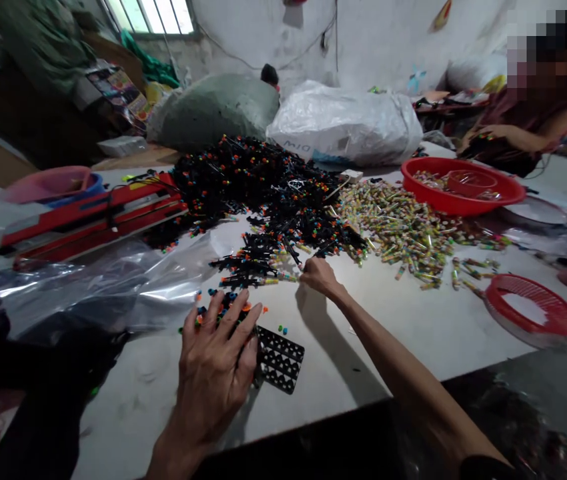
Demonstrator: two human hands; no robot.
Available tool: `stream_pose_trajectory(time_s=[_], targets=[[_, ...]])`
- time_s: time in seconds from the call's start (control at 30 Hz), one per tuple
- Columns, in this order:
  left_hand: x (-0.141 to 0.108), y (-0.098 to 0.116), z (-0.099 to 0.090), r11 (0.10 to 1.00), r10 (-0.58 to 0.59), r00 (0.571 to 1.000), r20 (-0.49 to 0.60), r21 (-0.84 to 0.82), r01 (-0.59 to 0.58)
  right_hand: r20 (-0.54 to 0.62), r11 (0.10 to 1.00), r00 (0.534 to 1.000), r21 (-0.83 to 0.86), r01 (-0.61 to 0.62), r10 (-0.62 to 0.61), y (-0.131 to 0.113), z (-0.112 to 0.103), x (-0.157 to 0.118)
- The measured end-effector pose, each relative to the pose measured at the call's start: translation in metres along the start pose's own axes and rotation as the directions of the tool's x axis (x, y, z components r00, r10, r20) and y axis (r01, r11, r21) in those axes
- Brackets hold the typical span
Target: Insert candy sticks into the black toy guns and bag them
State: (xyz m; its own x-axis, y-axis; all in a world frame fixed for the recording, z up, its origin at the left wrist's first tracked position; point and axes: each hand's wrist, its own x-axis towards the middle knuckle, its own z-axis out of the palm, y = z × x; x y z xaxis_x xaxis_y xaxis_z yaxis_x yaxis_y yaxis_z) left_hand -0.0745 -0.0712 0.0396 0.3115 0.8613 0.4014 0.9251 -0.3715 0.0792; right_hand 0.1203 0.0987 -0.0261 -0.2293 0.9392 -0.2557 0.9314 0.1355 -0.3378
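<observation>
My left hand (218,350) lies palm down with its fingers spread over a small heap of coloured plastic bits (218,303), orange, blue and green. Beside its thumb is a black plastic tray (281,360) with rows of holes; the hand hides the tray's left edge. My right hand (319,275) is closed, fingertips down at the near edge of a pile of thin black plastic pieces (258,257) with coloured tips. What it pinches is hidden. A few small clear tubes (269,281) with yellowish contents lie just left of it.
A big black pile (243,173) covers the table's middle, beside many small yellowish tubes (403,233). A red basin (463,190) and red basket (533,307) stand right. At left are a red sealer-like device (98,220) and clear plastic (148,287). Another person sits far right.
</observation>
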Motion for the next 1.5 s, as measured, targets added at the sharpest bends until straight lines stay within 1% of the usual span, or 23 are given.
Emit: stream_pose_trajectory(time_s=[0.1,0.17,0.23,0.33,0.4,0.47,0.53,0.67,0.73,0.77,0.8,0.87,0.9,0.93,0.97,1.07,1.17,1.2,1.27,1.33,1.4,1.43,1.5], targets=[[0.0,0.002,-0.001,1.0,-0.015,1.0,0.003,-0.02,0.016,0.113,0.972,0.991,0.233,0.039,-0.067,-0.006,0.022,-0.04],[0.002,0.003,-0.002,0.999,-0.024,1.0,0.009,-0.026,0.025,0.173,0.914,0.975,0.402,0.058,-0.138,-0.015,0.038,-0.062],[0.003,0.004,-0.003,0.999,-0.031,0.999,0.021,-0.027,0.032,0.201,0.78,0.96,0.625,0.027,-0.194,-0.023,0.052,-0.076],[0.002,0.005,-0.004,0.999,-0.038,0.999,0.038,-0.025,0.039,0.181,0.478,0.961,0.876,-0.06,-0.211,-0.033,0.069,-0.084],[0.001,0.005,-0.005,0.999,-0.032,0.999,0.037,-0.025,0.033,0.148,0.375,0.959,0.926,-0.049,-0.24,-0.037,0.076,-0.083],[0.001,0.005,-0.005,0.999,-0.024,0.999,0.03,-0.028,0.025,0.102,0.335,0.959,0.942,-0.008,-0.265,-0.04,0.078,-0.079],[0.001,0.005,-0.004,0.999,-0.022,0.999,0.022,-0.03,0.023,0.045,0.372,0.96,0.926,0.063,-0.275,-0.041,0.077,-0.073],[0.002,0.005,-0.003,0.999,-0.024,1.0,0.013,-0.033,0.024,-0.033,0.579,0.944,0.782,0.229,-0.327,-0.039,0.069,-0.059],[0.001,0.004,-0.003,0.999,-0.024,1.0,0.003,-0.033,0.024,-0.022,0.659,0.955,0.719,0.221,-0.296,-0.035,0.068,-0.053],[0.001,0.004,-0.003,0.999,-0.025,1.0,0.002,-0.032,0.025,-0.007,0.669,0.963,0.718,0.191,-0.268,-0.033,0.069,-0.05],[0.001,0.004,-0.003,0.999,-0.026,1.0,0.001,-0.032,0.026,0.011,0.654,0.969,0.74,0.157,-0.245,-0.031,0.07,-0.049],[-0.001,0.004,-0.003,0.999,-0.029,1.0,0.0,-0.033,0.029,0.039,0.567,0.976,0.819,0.091,-0.213,-0.03,0.072,-0.048],[-0.001,0.004,-0.003,0.999,-0.031,1.0,0.002,-0.032,0.031,0.036,0.526,0.975,0.846,0.087,-0.218,-0.031,0.073,-0.048],[-0.001,0.004,-0.003,0.999,-0.033,0.999,0.001,-0.032,0.033,0.021,0.514,0.971,0.851,0.108,-0.24,-0.032,0.074,-0.049],[-0.001,0.004,-0.003,0.999,-0.035,0.999,0.0,-0.032,0.035,0.004,0.537,0.963,0.83,0.148,-0.27,-0.035,0.073,-0.051],[0.0,0.004,-0.002,0.999,-0.035,0.999,-0.001,-0.032,0.035,-0.041,0.69,0.921,0.65,0.319,-0.387,-0.042,0.067,-0.055],[0.001,0.005,-0.002,0.999,-0.041,0.999,-0.001,-0.027,0.041,-0.093,0.776,0.903,0.48,0.409,-0.419,-0.046,0.062,-0.058],[0.001,0.005,-0.002,0.999,-0.044,0.999,0.001,-0.026,0.044,-0.098,0.78,0.904,0.472,0.41,-0.416,-0.046,0.062,-0.058],[0.0,0.006,-0.002,0.999,-0.047,0.999,0.004,-0.025,0.047,-0.062,0.738,0.918,0.574,0.354,-0.392,-0.043,0.065,-0.056],[-0.001,0.006,-0.002,0.999,-0.044,0.999,0.0,-0.028,0.044,0.024,0.622,0.932,0.751,0.221,-0.361,-0.04,0.069,-0.054],[-0.002,0.006,-0.002,0.999,-0.04,0.999,-0.008,-0.03,0.04,0.073,0.533,0.931,0.834,0.14,-0.358,-0.037,0.072,-0.052],[-0.002,0.006,-0.002,0.999,-0.037,0.999,-0.012,-0.031,0.037,0.071,0.539,0.927,0.829,0.15,-0.367,-0.037,0.072,-0.052],[-0.002,0.006,-0.002,0.999,-0.036,0.999,-0.013,-0.029,0.036,0.042,0.623,0.918,0.747,0.233,-0.393,-0.04,0.07,-0.051]])
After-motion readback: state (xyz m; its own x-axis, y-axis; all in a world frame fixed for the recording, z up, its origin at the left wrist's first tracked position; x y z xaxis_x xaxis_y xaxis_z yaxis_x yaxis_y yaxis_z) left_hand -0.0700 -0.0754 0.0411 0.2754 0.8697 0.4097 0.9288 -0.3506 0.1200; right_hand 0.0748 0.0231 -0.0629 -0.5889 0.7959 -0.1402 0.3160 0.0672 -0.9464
